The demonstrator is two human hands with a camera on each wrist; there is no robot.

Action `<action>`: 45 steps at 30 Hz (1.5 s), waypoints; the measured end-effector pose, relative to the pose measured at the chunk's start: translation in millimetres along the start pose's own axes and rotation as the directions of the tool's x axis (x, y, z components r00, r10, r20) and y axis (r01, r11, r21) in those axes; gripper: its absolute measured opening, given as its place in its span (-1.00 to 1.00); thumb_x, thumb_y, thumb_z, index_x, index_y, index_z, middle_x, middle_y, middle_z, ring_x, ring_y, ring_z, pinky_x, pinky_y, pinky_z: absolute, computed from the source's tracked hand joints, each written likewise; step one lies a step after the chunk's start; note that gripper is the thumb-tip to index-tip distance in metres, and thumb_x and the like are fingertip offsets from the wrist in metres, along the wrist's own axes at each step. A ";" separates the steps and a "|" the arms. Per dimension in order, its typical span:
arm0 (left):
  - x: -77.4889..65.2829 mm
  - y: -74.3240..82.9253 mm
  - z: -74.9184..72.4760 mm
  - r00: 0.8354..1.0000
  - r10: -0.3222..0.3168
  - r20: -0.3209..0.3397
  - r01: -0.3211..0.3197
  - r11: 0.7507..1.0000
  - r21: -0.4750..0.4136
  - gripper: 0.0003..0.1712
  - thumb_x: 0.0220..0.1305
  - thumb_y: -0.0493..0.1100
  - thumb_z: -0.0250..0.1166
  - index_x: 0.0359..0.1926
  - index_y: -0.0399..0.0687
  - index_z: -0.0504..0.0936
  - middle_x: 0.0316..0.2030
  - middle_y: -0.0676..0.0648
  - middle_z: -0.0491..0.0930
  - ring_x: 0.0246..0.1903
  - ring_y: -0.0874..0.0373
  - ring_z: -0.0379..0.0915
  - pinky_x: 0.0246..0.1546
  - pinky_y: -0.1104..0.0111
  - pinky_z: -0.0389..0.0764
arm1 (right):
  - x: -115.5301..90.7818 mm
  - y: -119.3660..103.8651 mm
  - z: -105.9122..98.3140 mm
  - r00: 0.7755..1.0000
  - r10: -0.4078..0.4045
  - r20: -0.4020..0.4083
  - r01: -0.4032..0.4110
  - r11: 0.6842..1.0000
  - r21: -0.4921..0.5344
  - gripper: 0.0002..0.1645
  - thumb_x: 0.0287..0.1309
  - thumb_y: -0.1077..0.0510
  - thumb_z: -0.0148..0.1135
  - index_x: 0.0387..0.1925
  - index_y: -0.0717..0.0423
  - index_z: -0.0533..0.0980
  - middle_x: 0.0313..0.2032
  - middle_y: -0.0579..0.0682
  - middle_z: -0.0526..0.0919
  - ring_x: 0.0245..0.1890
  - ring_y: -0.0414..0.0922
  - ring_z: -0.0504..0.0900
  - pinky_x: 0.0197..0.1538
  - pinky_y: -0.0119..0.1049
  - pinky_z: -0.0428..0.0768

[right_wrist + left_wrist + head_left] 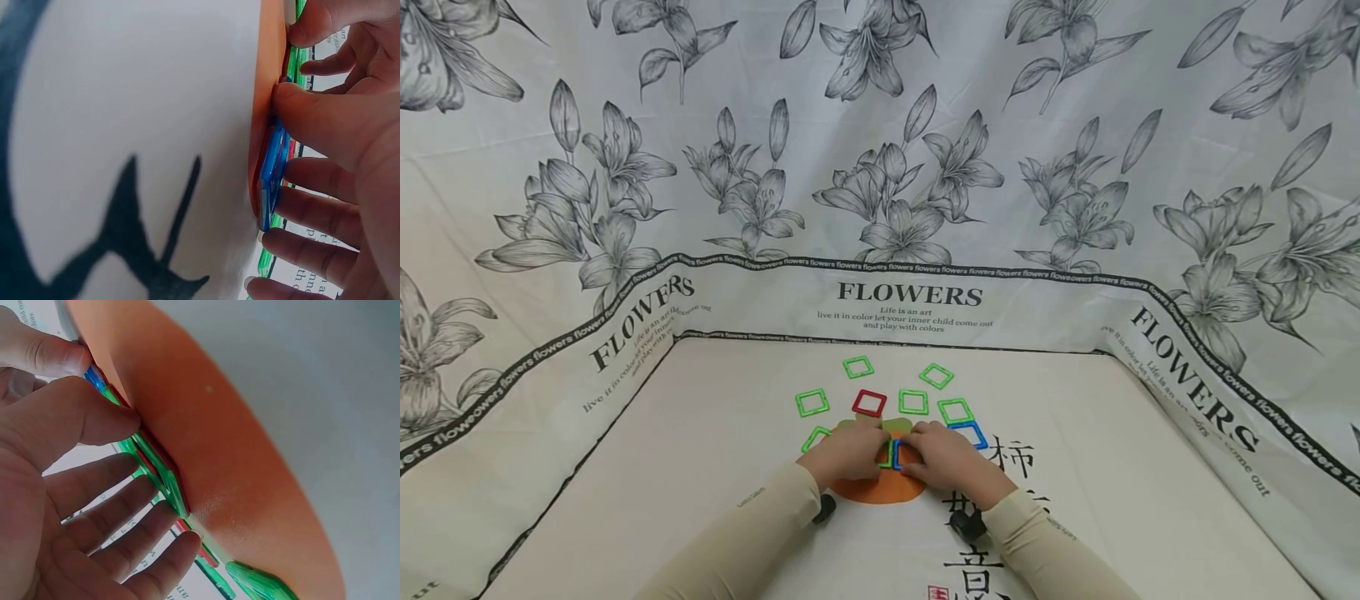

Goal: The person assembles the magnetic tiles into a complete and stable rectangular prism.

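Near the middle of the table, my left hand (pixel 852 450) holds a green square frame tile (pixel 164 472) between thumb and fingers. My right hand (pixel 951 457) pinches a blue square frame tile (pixel 272 164) in the same manner. The two tiles meet edge to edge or nearly so over the printed orange fruit (pixel 880 490); whether they touch, I cannot tell. In the head view the hands cover most of both tiles. Thin red edges show beside the held tiles in the wrist views.
Beyond the hands lie a red frame tile (pixel 869 403) and several green ones, among them a green tile (pixel 913 402). Another blue tile (pixel 968 435) lies right of my right hand. A flower-printed cloth wall (pixel 910 304) encloses the table's back and sides.
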State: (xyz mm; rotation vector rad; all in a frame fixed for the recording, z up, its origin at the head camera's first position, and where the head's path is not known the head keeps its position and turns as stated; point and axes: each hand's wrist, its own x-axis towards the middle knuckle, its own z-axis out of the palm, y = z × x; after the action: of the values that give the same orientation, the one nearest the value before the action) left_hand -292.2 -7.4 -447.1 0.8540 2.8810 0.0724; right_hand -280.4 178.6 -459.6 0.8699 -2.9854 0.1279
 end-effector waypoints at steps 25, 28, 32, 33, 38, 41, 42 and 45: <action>-1.2 -2.7 0.3 1.000 -0.024 0.012 0.025 0.998 -0.051 -0.51 0.07 0.01 0.44 0.05 0.04 0.62 0.00 0.04 0.52 -0.19 0.19 0.39 -0.04 0.34 0.53 | 2.6 1.3 2.8 0.999 0.038 0.013 -0.038 0.999 0.031 -0.41 0.13 -0.21 0.30 0.09 0.05 0.58 -0.03 -0.04 0.58 -0.16 -0.16 0.47 -0.11 -0.26 0.57; -3.5 -5.2 -1.7 0.999 -0.039 0.007 0.039 0.997 -0.066 -0.45 0.08 0.04 0.42 0.10 -0.01 0.60 0.15 -0.01 0.50 -0.02 0.13 0.43 0.10 0.27 0.52 | 1.9 -0.1 0.7 0.999 0.033 0.019 -0.033 0.999 0.021 -0.40 0.13 -0.19 0.31 0.11 0.06 0.58 -0.02 -0.02 0.57 -0.14 -0.14 0.47 -0.08 -0.24 0.58; -8.2 -10.8 -6.2 0.998 -0.065 -0.021 0.064 0.996 -0.070 -0.37 0.10 0.05 0.39 0.20 -0.02 0.55 0.20 -0.04 0.50 0.10 0.06 0.40 0.16 0.18 0.51 | 1.8 -1.6 -2.2 0.999 0.039 0.033 -0.040 0.999 0.012 -0.41 0.12 -0.15 0.32 0.12 0.05 0.57 0.00 -0.02 0.57 -0.13 -0.13 0.47 -0.06 -0.22 0.58; -9.3 -12.6 -7.2 0.997 -0.077 -0.028 0.075 0.995 -0.072 -0.37 0.11 0.05 0.39 0.22 0.01 0.54 0.18 -0.03 0.51 0.07 0.06 0.40 0.14 0.18 0.51 | 1.9 -1.8 -2.8 0.998 0.045 0.037 -0.045 0.999 0.011 -0.41 0.11 -0.15 0.32 0.13 0.04 0.57 0.00 -0.02 0.57 -0.13 -0.13 0.47 -0.05 -0.21 0.58; -13.0 -21.8 -9.0 0.988 -0.143 -0.059 0.140 0.989 -0.050 -0.47 0.09 0.07 0.38 0.10 0.03 0.62 -0.12 0.00 0.58 -0.19 0.12 0.37 -0.10 0.26 0.55 | 2.9 -2.1 -3.5 0.997 0.067 0.045 -0.068 0.997 0.020 -0.41 0.09 -0.12 0.32 0.14 0.01 0.56 0.02 -0.03 0.57 -0.12 -0.13 0.47 -0.02 -0.20 0.58; -14.1 -26.4 -7.4 0.982 -0.174 -0.070 0.172 0.985 -0.030 -0.55 0.10 0.05 0.36 -0.01 -0.04 0.65 -0.27 0.01 0.53 -0.29 0.13 0.34 -0.20 0.29 0.52 | 2.7 -2.8 -4.1 0.996 0.071 0.048 -0.072 0.997 0.025 -0.41 0.08 -0.12 0.32 0.14 0.01 0.56 0.03 -0.02 0.57 -0.12 -0.12 0.47 -0.01 -0.18 0.58; -14.6 -27.6 -6.9 0.980 -0.185 -0.071 0.184 0.982 -0.032 -0.57 0.10 0.03 0.35 -0.03 -0.06 0.65 -0.29 0.01 0.51 -0.31 0.13 0.33 -0.21 0.29 0.51 | 2.5 -3.1 -4.2 0.996 0.072 0.051 -0.073 0.997 0.026 -0.41 0.08 -0.12 0.32 0.14 0.01 0.56 0.04 -0.02 0.57 -0.11 -0.12 0.47 0.00 -0.18 0.58; -16.3 -30.6 -5.4 0.973 -0.218 -0.075 0.215 0.976 -0.043 -0.53 0.10 0.04 0.34 0.00 -0.09 0.64 -0.30 0.00 0.52 -0.31 0.12 0.33 -0.20 0.29 0.53 | 1.9 -3.7 -4.4 0.996 0.074 0.057 -0.076 0.997 0.030 -0.41 0.08 -0.12 0.33 0.14 0.00 0.56 0.05 -0.02 0.57 -0.10 -0.12 0.47 0.01 -0.17 0.58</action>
State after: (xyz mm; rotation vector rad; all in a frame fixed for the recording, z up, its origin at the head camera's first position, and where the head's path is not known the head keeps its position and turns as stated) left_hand -296.0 -42.0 -442.4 0.5382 3.0171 0.1360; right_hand -279.9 174.9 -454.8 0.7768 -3.0775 0.1559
